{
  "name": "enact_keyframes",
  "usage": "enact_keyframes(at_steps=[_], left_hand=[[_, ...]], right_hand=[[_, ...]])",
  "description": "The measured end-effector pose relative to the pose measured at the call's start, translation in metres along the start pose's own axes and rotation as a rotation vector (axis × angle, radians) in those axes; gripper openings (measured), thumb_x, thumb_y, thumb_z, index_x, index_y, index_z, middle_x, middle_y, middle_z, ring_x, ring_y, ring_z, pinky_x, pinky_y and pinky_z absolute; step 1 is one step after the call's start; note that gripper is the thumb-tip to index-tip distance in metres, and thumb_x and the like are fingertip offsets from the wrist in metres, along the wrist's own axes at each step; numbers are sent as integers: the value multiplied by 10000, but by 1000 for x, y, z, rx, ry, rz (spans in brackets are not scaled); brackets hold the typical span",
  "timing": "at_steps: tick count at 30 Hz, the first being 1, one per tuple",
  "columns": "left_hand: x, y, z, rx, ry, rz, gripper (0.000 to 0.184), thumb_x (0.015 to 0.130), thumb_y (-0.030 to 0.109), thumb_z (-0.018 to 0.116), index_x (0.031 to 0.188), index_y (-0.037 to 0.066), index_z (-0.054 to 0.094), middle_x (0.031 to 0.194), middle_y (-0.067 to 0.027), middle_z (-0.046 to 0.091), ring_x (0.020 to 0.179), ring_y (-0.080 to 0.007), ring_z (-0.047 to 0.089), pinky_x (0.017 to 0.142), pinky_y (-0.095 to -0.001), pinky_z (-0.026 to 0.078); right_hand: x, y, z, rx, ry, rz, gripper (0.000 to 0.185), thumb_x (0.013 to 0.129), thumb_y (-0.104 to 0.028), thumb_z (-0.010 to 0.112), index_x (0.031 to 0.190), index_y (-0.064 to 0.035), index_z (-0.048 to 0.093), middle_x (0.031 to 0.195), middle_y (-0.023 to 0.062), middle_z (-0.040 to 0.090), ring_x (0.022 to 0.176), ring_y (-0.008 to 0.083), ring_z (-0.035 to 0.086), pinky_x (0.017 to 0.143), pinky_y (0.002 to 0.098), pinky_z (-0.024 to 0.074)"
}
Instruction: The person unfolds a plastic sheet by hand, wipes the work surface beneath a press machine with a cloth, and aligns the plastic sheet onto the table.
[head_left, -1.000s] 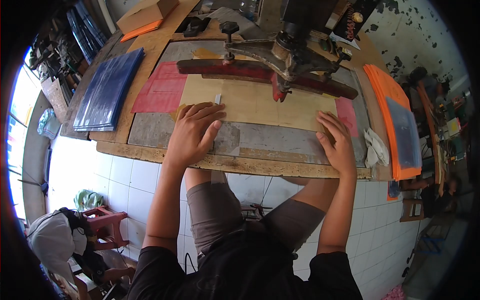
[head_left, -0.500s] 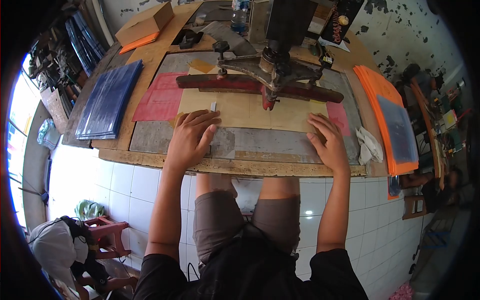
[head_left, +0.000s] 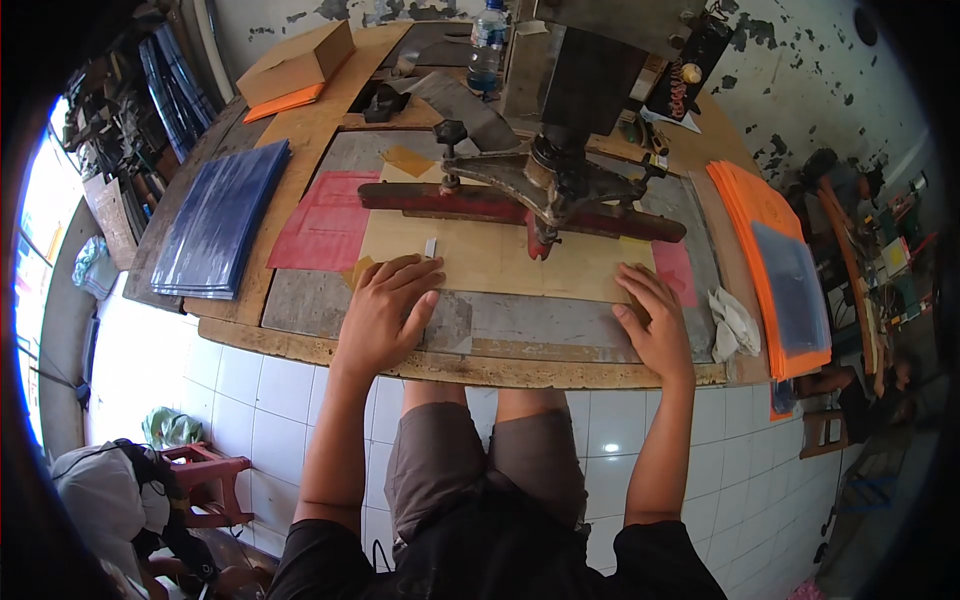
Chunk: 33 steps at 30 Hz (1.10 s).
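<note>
My left hand rests on the near left corner of a pale yellow sheet, fingers stretched out. On the sheet's near right edge lies my right hand, its fingers likewise extended and the thumb apart. Just beyond the left fingertips is a small white strip. A press with a long dark-red bar stands over the sheet; whether the bar touches it I cannot tell. Pink sheet material shows at the left, with another pink piece at the right.
A stack of blue plastic covers lies on the left. Orange covers are piled at the right, near a crumpled white cloth. At the back stand a cardboard box and a water bottle. Another person is at lower left.
The camera view has tilted up, so the table and press appear lower in the picture. Both hands keep nearly the same places on the yellow sheet.
</note>
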<state>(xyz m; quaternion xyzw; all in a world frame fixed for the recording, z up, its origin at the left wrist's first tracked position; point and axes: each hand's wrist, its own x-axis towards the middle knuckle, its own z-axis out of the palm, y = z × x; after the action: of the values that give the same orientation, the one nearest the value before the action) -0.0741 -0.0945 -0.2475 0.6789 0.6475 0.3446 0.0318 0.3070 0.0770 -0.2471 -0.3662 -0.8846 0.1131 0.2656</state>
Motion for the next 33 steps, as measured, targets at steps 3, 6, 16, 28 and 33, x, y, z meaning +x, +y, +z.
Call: enact_keyframes(at_steps=[3,6,16,28,33], left_hand=[[-1,0,-2,27,8,24,395,1078,307,586,1264,21,784,1446,-114,733,1402,-339,612,1210,-484,406],[-4,0,-6,30,31,35,379,1052,291,616,1265,21,775,1424,-116,739,1369,-339,635,1209,-488,407],[-63,9,8,291,321,-49,438,1053,357,560,1360,104,744,1468,-86,724,1422,-300,616,1258,-518,315],[-124,-43,90,506,692,-12,639,1124,493,305,1327,98,764,1517,-155,676,1494,-443,503,1231,-562,326],[-124,-41,88,503,676,-18,628,1121,485,308,1307,108,774,1490,-140,698,1483,-419,519,1230,-552,326]], right_hand=[[-1,-1,-1,1,6,3,435,1018,-308,770,1369,-53,754,1525,82,690,1497,324,558,1250,499,401],[-5,1,-2,-28,22,5,427,1009,-287,779,1364,-52,756,1512,80,697,1476,321,574,1243,493,409],[-41,-7,-5,-13,333,1,182,1010,-166,740,1120,-25,777,1155,122,760,1116,345,686,1009,474,506],[-56,7,5,-119,651,-154,428,1082,-214,588,697,-42,509,680,92,507,618,309,497,648,439,374],[-56,6,5,-119,639,-141,439,1090,-217,587,697,-43,497,679,95,499,617,310,496,647,440,374]])
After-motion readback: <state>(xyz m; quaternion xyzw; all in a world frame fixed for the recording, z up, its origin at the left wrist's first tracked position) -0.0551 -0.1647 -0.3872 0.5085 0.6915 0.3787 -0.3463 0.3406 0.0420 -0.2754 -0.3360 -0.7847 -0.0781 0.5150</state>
